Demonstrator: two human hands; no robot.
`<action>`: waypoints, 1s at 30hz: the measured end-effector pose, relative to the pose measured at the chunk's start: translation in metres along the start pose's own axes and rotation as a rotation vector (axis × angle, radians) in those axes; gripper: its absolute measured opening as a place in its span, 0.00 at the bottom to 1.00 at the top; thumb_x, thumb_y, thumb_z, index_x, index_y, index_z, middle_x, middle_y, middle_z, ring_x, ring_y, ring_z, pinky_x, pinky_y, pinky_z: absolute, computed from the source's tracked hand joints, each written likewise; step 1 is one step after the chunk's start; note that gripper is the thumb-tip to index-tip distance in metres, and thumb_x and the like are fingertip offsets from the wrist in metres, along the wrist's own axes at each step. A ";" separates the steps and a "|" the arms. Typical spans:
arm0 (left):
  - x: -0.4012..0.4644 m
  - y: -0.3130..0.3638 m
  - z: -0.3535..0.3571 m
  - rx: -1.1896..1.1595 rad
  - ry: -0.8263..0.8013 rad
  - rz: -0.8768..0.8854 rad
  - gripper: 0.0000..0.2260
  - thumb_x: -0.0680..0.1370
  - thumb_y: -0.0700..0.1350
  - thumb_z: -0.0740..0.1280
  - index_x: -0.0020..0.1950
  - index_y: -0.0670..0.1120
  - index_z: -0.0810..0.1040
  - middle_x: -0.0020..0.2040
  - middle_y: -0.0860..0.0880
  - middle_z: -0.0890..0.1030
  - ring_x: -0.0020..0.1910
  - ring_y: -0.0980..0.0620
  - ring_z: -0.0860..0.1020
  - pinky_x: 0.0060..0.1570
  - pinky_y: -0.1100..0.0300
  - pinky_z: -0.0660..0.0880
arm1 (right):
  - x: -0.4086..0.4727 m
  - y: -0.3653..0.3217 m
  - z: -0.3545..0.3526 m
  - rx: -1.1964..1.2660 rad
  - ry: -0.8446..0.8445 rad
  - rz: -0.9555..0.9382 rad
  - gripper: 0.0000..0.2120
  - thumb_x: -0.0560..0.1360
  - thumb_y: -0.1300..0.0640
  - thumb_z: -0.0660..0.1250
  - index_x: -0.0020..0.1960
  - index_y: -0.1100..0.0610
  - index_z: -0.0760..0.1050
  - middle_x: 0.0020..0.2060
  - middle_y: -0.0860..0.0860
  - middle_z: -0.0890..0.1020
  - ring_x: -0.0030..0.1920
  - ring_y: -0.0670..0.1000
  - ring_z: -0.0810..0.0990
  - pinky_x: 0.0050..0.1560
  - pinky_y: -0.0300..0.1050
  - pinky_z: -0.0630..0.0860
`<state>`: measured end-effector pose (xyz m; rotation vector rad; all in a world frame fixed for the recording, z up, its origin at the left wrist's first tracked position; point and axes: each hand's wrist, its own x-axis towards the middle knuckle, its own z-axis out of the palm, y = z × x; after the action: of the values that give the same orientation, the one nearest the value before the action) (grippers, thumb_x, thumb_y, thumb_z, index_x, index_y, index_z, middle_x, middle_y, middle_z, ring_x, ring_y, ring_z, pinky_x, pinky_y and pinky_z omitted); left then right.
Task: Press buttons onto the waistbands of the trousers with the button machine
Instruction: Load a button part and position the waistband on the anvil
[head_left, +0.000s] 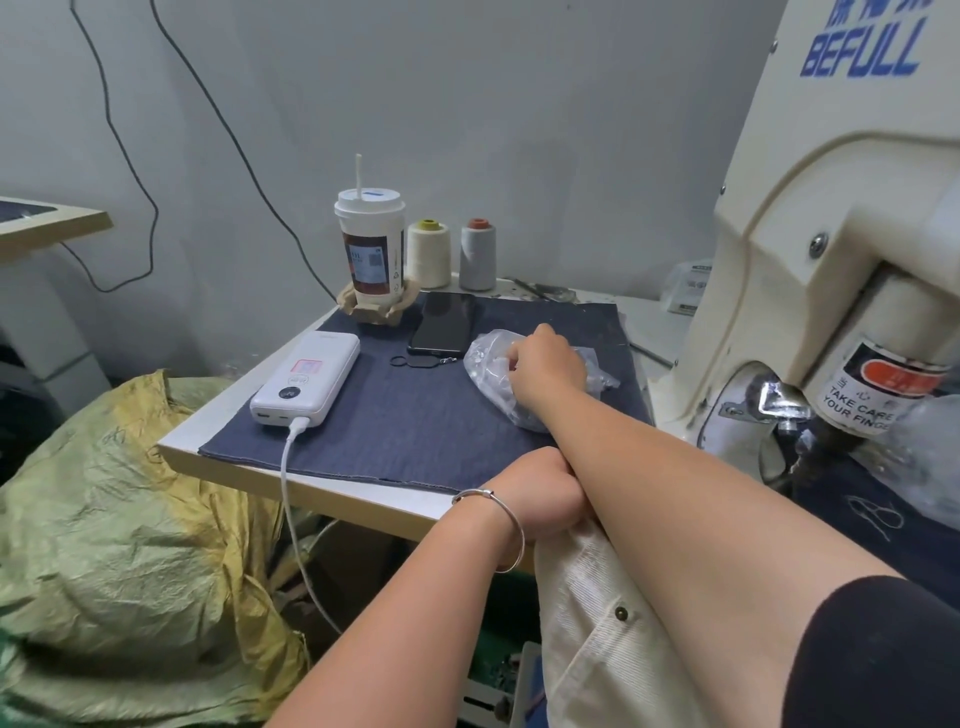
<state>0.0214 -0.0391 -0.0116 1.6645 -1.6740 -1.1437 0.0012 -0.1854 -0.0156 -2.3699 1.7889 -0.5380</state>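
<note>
**Grabbing buttons while the trousers hang off the edge**

Cream corduroy trousers (602, 623) sit closest to the lens, draped below the table (363, 499) edge, one dark button (621, 613) already showing on them. Left hand (540, 499) looks curled around the top of the fabric, though the right forearm crosses over it so I can't see the fingers properly. Right hand (545, 364) is reaching into the clear plastic bag (498, 374) on the blue cloth (415, 415); fingers are buried in there, so can't tell if it's pinched anything. Button machine (831, 260) is off to the right, nothing under its head (789, 426).

Risks imo: fishing blind could drag the bag and spill buttons, and a loose left grip lets the trousers slide to the floor.
</note>
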 end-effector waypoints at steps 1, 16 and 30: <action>0.000 0.000 0.000 0.003 0.001 -0.001 0.16 0.72 0.34 0.62 0.27 0.49 0.73 0.20 0.57 0.73 0.27 0.59 0.69 0.22 0.72 0.65 | 0.000 -0.001 0.000 0.019 0.013 0.015 0.09 0.76 0.61 0.63 0.54 0.56 0.78 0.56 0.55 0.74 0.56 0.59 0.75 0.46 0.49 0.71; 0.005 -0.005 0.001 -0.007 -0.006 -0.007 0.14 0.72 0.37 0.63 0.27 0.48 0.74 0.21 0.57 0.73 0.28 0.56 0.70 0.30 0.65 0.68 | 0.002 -0.001 0.000 0.033 0.016 0.059 0.14 0.77 0.60 0.61 0.62 0.60 0.74 0.60 0.56 0.72 0.57 0.58 0.75 0.48 0.48 0.70; -0.015 0.016 0.003 0.029 0.024 -0.039 0.10 0.78 0.35 0.61 0.39 0.41 0.78 0.35 0.54 0.76 0.37 0.52 0.71 0.34 0.67 0.67 | -0.124 -0.007 -0.087 0.487 0.215 -0.079 0.06 0.76 0.61 0.65 0.42 0.61 0.78 0.51 0.51 0.74 0.53 0.52 0.74 0.52 0.47 0.73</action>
<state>0.0119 -0.0256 0.0032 1.7293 -1.6571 -1.1188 -0.0529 -0.0558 0.0418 -2.1064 1.4244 -1.1299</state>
